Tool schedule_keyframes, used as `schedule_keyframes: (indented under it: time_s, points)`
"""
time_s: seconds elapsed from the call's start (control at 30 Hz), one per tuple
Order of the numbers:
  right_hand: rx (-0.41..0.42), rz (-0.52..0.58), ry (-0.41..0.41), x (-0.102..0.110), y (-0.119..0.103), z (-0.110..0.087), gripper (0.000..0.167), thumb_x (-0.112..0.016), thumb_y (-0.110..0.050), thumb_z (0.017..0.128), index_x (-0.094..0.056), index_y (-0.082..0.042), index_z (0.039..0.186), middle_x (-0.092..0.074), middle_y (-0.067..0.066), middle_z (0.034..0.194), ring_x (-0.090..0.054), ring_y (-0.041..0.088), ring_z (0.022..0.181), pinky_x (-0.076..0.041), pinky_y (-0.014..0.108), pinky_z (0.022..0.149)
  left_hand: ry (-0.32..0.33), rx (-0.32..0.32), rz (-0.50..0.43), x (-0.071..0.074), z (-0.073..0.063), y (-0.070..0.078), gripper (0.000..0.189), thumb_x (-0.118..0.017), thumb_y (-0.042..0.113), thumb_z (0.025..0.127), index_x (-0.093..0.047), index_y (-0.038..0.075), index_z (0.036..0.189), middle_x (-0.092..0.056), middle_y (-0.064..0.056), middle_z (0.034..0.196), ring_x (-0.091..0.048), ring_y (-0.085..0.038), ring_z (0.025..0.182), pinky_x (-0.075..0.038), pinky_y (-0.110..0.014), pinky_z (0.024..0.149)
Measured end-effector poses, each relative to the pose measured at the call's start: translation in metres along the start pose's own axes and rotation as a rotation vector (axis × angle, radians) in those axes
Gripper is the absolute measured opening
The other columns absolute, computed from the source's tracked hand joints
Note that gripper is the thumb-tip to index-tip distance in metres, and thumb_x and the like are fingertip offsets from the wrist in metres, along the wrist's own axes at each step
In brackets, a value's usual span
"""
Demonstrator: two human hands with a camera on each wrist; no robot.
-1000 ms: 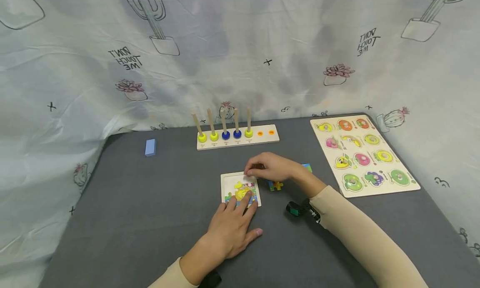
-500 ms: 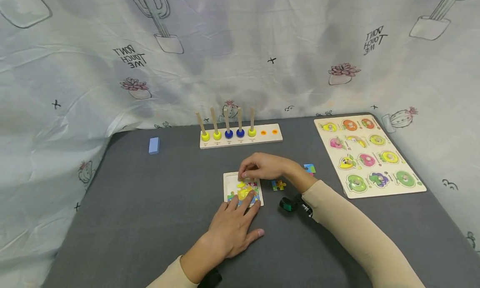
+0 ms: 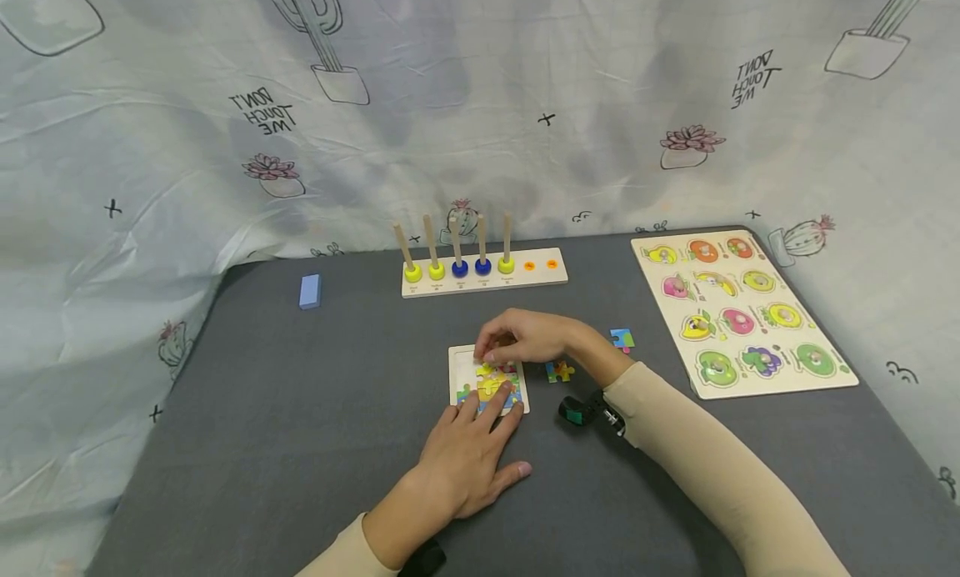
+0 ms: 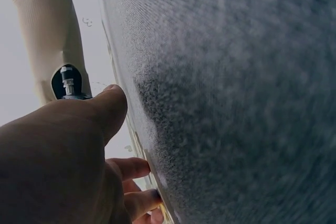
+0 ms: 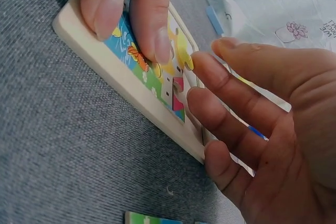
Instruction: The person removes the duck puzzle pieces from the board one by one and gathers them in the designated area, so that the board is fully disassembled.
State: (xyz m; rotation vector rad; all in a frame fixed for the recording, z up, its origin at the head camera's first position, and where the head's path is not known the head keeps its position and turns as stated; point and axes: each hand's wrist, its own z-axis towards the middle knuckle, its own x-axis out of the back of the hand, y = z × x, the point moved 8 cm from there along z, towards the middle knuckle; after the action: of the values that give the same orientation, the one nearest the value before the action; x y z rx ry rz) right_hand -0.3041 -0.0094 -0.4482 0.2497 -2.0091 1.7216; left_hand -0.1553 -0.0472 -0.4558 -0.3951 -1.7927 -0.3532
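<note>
Head view: a puzzle tray (image 3: pixel 462 363) lies on grey cloth (image 3: pixel 300 410) before a cactus-print curtain (image 3: pixel 480 85), left hand (image 3: pixel 467 460) spread on it, right hand (image 3: pixel 517 335) bent above. Left wrist: mostly woven cloth. Right wrist: bent fingers (image 5: pixel 212 74) at a tilted yellow piece (image 5: pixel 183 51); whether gripped, I cannot tell.

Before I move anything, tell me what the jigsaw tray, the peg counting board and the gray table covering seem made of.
Jigsaw tray: probably wood or fibreboard, smooth, matte, being pale with rounded edges.
Peg counting board: likely matte wood, given its tan colour.
Gray table covering: fabric, matte, with visible weave.
</note>
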Motion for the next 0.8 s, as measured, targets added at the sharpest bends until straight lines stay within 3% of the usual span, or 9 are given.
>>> schedule_keyframes:
  time_s: [0.27,0.57,0.8]
  points:
    - [-0.044,-0.02,-0.028,-0.004,0.0,0.002,0.024,-0.065,-0.005,0.101,-0.07,-0.003,0.124,-0.07,0.01,0.118,-0.069,0.023,0.083,-0.057,0.033,0.07,0.014,0.005,0.01,-0.003,0.0,0.0,0.075,-0.033,0.073,0.101,-0.032,0.029,0.162,-0.019,0.001,0.172,-0.037,-0.031,0.147,-0.042,-0.05,0.109]
    - [0.015,-0.093,-0.048,-0.005,-0.006,0.007,0.021,-0.064,-0.006,0.101,-0.074,-0.002,0.119,-0.07,0.009,0.115,-0.068,0.015,0.095,-0.057,0.03,0.082,-0.001,0.007,0.012,-0.002,0.001,-0.001,0.075,-0.032,0.073,0.101,-0.032,0.029,0.162,-0.019,0.0,0.172,-0.037,-0.03,0.146,-0.042,-0.05,0.109]
    - [-0.004,-0.099,-0.068,-0.007,-0.006,0.015,0.015,-0.063,-0.008,0.103,-0.076,-0.006,0.11,-0.066,0.005,0.099,-0.063,0.017,0.074,-0.054,0.029,0.068,0.012,0.003,0.022,-0.001,0.001,0.0,0.075,-0.032,0.073,0.101,-0.034,0.03,0.162,-0.02,0.0,0.172,-0.038,-0.029,0.145,-0.042,-0.049,0.108]
